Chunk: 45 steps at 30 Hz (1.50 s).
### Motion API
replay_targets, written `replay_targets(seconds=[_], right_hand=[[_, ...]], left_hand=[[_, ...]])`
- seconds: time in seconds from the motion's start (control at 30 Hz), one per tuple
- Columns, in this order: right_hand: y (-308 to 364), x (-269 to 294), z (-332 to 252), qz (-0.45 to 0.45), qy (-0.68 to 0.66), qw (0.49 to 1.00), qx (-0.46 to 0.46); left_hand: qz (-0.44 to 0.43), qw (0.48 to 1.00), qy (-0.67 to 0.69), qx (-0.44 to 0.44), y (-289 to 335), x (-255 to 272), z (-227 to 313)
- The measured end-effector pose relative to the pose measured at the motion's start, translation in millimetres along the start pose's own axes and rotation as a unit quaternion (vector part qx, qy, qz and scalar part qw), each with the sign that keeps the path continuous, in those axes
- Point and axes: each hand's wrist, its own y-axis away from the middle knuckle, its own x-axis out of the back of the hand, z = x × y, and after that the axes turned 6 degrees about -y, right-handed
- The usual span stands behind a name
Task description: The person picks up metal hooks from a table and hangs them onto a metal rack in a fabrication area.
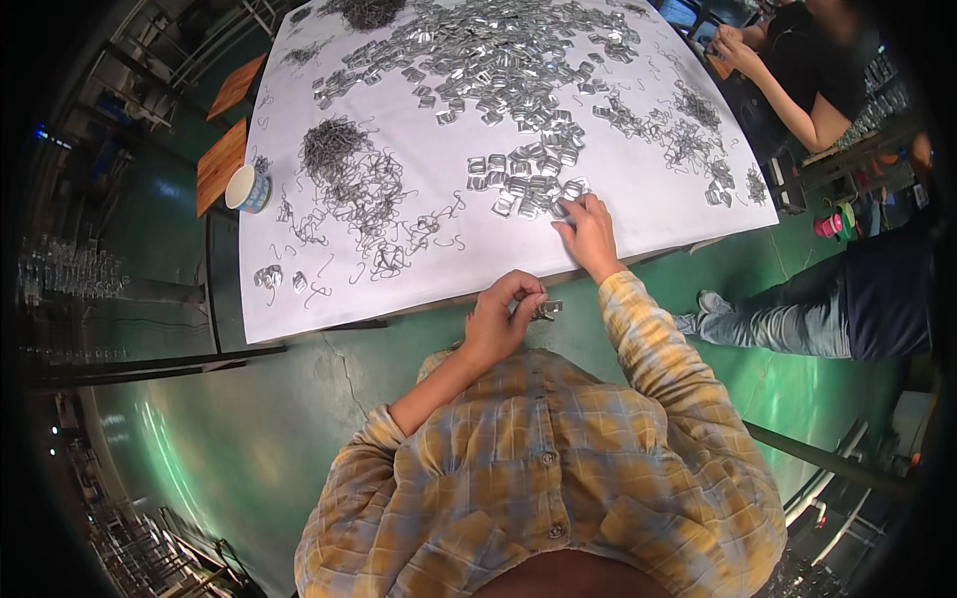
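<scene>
My left hand (498, 317) is closed in a pinch in front of the table's near edge. A small shiny metal clip (548, 309) sticks out from its thumb and fingertips. My right hand (590, 237) reaches over the white tabletop (478, 261), thumb and forefinger apart, its fingertips touching the near end of a pile of metal clips (538, 184). That pile spreads away toward the table's far side. Left of it lies a heap of thin bent wire hooks (364, 184), with loose ones scattered around.
A paper cup (247, 189) stands at the left edge beside wooden stools (222, 164). More wire hooks (688, 135) lie at the right, and another dark heap (369, 12) at the back. A co-worker's hands (733, 48) are at the far right corner; another person's legs (778, 317) show at right.
</scene>
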Motion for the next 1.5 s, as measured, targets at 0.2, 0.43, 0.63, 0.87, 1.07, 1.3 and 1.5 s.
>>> replay_targets(seconds=[0.2, 0.43, 0.63, 0.87, 1.07, 1.3, 1.5], right_hand=[[-12, 7, -3, -0.044, -0.210, 0.972, -0.098], [20, 58, -79, -0.228, -0.481, 0.816, -0.227], [34, 62, -98, -0.227, -0.358, 0.889, -0.170], [44, 49, -96, -0.207, -0.319, 0.910, -0.163], [36, 50, -105, -0.209, -0.318, 0.912, -0.154], [39, 56, -105, -0.206, -0.307, 0.926, -0.075], [44, 60, -114, -0.191, -0.297, 0.933, -0.071]], left_hand=[[0.000, 0.999, -0.024, 0.024, 2, 7, 2], [0.034, 0.997, -0.071, 0.002, -3, 16, 1], [0.021, 0.992, -0.125, -0.015, 0, 19, 3], [-0.026, 0.996, -0.084, 0.026, 2, 28, 1], [-0.024, 0.997, -0.062, 0.043, 3, 28, -5], [-0.103, 0.978, -0.001, 0.180, -9, 51, -4], [0.135, 0.859, -0.495, -0.003, -76, 98, -84]])
